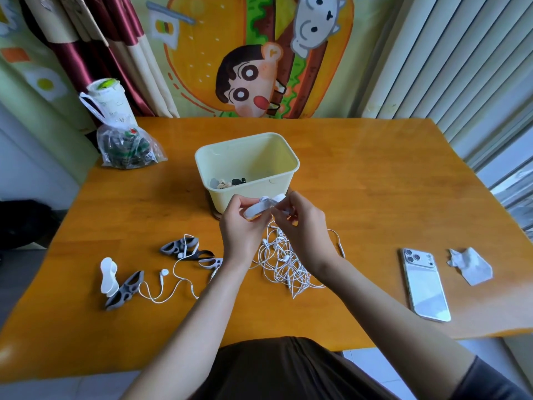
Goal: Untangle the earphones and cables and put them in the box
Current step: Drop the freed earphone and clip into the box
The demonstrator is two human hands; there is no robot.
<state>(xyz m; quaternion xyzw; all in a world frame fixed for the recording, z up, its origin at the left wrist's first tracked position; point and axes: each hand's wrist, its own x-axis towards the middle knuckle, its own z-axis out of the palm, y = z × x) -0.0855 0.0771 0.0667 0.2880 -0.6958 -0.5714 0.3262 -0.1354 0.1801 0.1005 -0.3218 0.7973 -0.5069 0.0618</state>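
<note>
Orange-brown wooden surface (360,168). All positions are taken from the pale yellow rectangular plastic box (277,157), which stands open-topped at mid-surface.

- Far left of the box, toward the back edge: clear plastic bag (127,148) with dark and green contents. A white cup with a green lid (106,96) stands just behind it.
- Left and well forward of the box: flat white plastic winder (108,277), touching a grey perforated winder (125,290).
- Just right of those: loose white earphone (164,272). Its thin cable curls over the surface and runs up to a cluster of grey and black winders (184,246), forward-left of the box.
- Inside the box, at the bottom: a few small dark and beige items (227,182), too small to identify.
- Directly in front of the box's near wall: left hand (240,226), raised, fingers curled round a white winder piece (256,209).
- Beside it: right hand (302,223), fingers closed in a pinch at the other end of that piece. White cable drops from it.
- Below both hands, forward of the box: tangled heap of thin white earphone cables (285,264), lying on the surface with several earbuds showing in it.
- Right and forward of the box: white smartphone (424,284), face down, camera end toward the box.
- Furthest right: crumpled scrap of white paper (470,268).
</note>
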